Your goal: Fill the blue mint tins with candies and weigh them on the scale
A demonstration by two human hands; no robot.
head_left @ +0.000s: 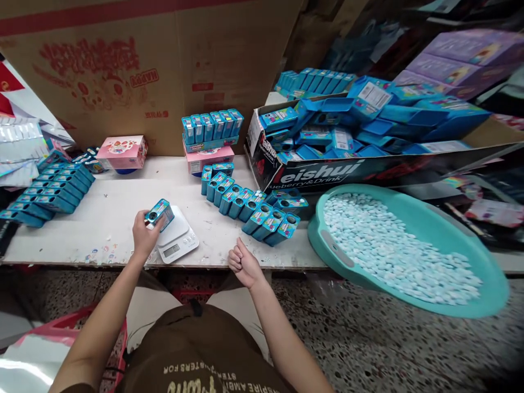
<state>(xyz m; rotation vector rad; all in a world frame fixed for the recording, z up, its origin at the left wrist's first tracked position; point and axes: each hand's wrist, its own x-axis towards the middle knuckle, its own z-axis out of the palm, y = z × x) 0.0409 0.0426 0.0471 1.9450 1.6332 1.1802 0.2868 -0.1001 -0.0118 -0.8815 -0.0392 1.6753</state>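
Note:
My left hand (144, 233) is shut on a small blue tin (159, 214), holding it tilted just over the near edge of a white digital kitchen scale (177, 236). The scale sits on a white work table (98, 240), and its display is lit. My right hand (244, 263) is closed in a loose fist with the thumb up, resting at the table's front edge with nothing in it. Just beyond that fist, several matching blue tins (254, 210) stand in slanted double rows.
More blue tins (53, 191) lie in rows at the table's left end. A stack of tins (212, 124) sits on a pink box at the back. To the right are a black carton of blue packs (327, 142) and a teal basin (393, 245) heaped with white candies.

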